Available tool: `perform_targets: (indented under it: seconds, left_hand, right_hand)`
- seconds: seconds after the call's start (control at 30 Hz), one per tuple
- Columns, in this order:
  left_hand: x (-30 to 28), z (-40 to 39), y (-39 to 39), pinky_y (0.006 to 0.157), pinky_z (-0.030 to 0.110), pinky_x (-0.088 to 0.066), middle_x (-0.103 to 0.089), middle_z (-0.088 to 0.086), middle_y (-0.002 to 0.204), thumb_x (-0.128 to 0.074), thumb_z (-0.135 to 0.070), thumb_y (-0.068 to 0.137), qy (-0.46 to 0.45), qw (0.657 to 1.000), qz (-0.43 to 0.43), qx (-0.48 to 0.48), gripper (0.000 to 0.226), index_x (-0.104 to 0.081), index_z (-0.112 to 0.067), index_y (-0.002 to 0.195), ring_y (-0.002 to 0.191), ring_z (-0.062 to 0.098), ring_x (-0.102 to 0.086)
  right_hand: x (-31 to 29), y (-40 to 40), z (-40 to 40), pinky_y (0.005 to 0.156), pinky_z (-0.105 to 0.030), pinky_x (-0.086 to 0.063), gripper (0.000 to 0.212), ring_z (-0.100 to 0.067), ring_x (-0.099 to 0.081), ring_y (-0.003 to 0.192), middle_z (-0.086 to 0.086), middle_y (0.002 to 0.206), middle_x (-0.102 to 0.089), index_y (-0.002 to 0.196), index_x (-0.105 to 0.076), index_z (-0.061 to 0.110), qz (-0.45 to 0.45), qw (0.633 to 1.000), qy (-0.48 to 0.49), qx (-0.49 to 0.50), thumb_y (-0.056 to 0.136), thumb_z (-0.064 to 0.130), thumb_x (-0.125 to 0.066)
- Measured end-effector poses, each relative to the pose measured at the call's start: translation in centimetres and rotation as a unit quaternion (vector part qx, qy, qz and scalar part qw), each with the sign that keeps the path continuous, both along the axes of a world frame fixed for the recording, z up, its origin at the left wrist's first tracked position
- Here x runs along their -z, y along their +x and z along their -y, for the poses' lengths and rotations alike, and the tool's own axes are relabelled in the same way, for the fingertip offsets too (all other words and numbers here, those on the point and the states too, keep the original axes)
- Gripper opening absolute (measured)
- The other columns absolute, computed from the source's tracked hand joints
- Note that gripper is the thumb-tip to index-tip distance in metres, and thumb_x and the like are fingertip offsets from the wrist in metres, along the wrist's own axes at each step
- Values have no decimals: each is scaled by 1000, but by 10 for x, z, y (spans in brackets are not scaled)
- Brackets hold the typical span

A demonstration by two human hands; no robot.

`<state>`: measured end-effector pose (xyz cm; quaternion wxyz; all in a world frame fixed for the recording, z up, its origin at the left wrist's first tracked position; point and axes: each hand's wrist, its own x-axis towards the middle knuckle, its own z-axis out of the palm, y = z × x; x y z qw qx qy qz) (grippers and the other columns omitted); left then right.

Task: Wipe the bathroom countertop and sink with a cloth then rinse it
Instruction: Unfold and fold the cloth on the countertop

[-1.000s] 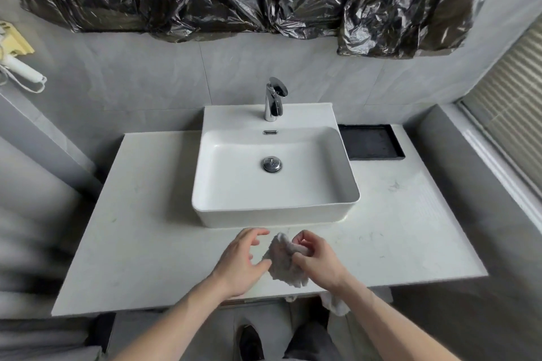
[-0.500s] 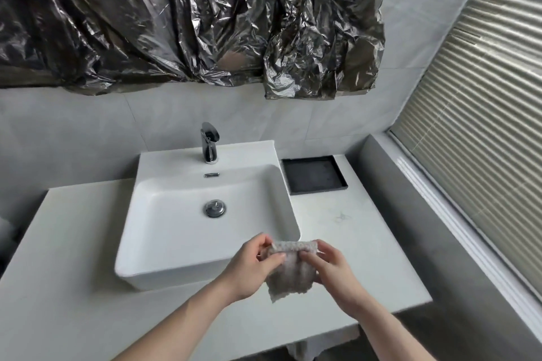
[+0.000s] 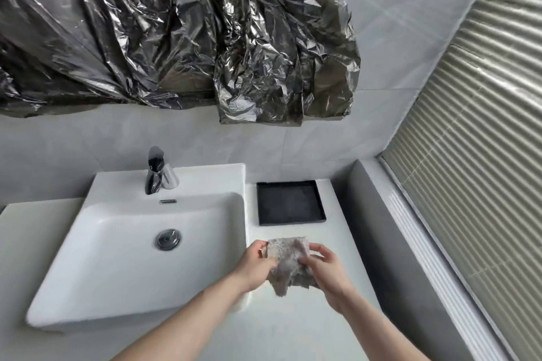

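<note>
A small pale speckled cloth point(image 3: 289, 262) hangs spread between both hands above the white countertop point(image 3: 296, 331), just right of the sink. My left hand point(image 3: 254, 265) pinches its upper left corner. My right hand point(image 3: 328, 274) grips its right edge. The white rectangular sink point(image 3: 123, 269) stands on the counter to the left, with a chrome drain plug point(image 3: 167, 239) in its basin. A chrome faucet point(image 3: 155, 174) rises from the sink's back ledge. I see no water running.
A black square tray point(image 3: 290, 203) lies on the counter behind the cloth, by the wall. Crinkled black plastic sheeting point(image 3: 176, 32) covers the wall above the sink. A grey ledge point(image 3: 390, 243) and a window blind point(image 3: 475, 141) border the counter's right side.
The view has swung right and up. Both hands carried the cloth from the counter's front edge to the right of the sink and opened it from a bunch into a spread sheet.
</note>
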<state>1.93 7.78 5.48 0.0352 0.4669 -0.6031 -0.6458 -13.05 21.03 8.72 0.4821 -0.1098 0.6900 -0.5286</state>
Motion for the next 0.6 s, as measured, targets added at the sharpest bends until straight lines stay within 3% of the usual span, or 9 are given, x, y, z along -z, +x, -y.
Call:
perform_targets:
  seconds: [0.1, 0.2, 0.3, 0.37, 0.43, 0.6]
  left_hand:
    - [-7, 4, -32, 87, 54, -59, -73, 5, 103, -63, -21, 64, 29, 999, 12, -12, 51, -60, -32, 113, 99, 28, -72]
    - [-9, 13, -61, 89, 46, -60, -71, 1, 104, -58, -19, 68, 20, 998, 47, -21, 55, -58, -32, 121, 98, 24, -71]
    - [-16, 21, -83, 81, 29, -56, -65, -6, 107, -55, -14, 78, -20, 996, 92, 4, 50, -51, -38, 121, 99, 21, -67]
    - [-13, 33, -98, 75, 25, -50, -62, -6, 111, -55, -11, 82, -41, 993, 113, 12, 53, -50, -36, 129, 102, 19, -62]
    - [-5, 49, -110, 76, 23, -46, -60, -5, 115, -55, -11, 82, -50, 990, 132, 18, 57, -50, -31, 135, 104, 18, -59]
    - [14, 86, -138, 86, 26, -53, -64, -5, 114, -54, -12, 79, -46, 986, 162, 15, 59, -51, -30, 135, 104, 17, -61]
  right_hand:
    - [10, -31, 14, 62, -33, -59, 22, -24, -75, 75, -13, 96, -79, 113, -64, 12, -9, 1000, 22, -4, 93, 2, -64]
    - [23, -61, 29, 57, -31, -59, 25, -22, -76, 72, -14, 97, -79, 115, -64, 11, -18, 999, 46, -16, 92, 3, -66]
    - [37, -84, 44, 62, -36, -62, 27, -27, -78, 74, -15, 96, -78, 118, -65, 8, -34, 997, 63, -29, 91, 5, -67]
    - [44, -99, 58, 63, -36, -63, 23, -25, -79, 76, -12, 93, -80, 114, -69, 10, -40, 996, 69, -39, 90, 8, -69]
    - [51, -110, 73, 64, -35, -63, 19, -23, -79, 77, -9, 91, -80, 110, -70, 12, -44, 995, 76, -46, 91, 9, -69]
    - [71, -140, 113, 74, -42, -66, 21, -21, -79, 81, -7, 97, -79, 112, -69, 12, -54, 993, 86, -66, 91, 11, -70]
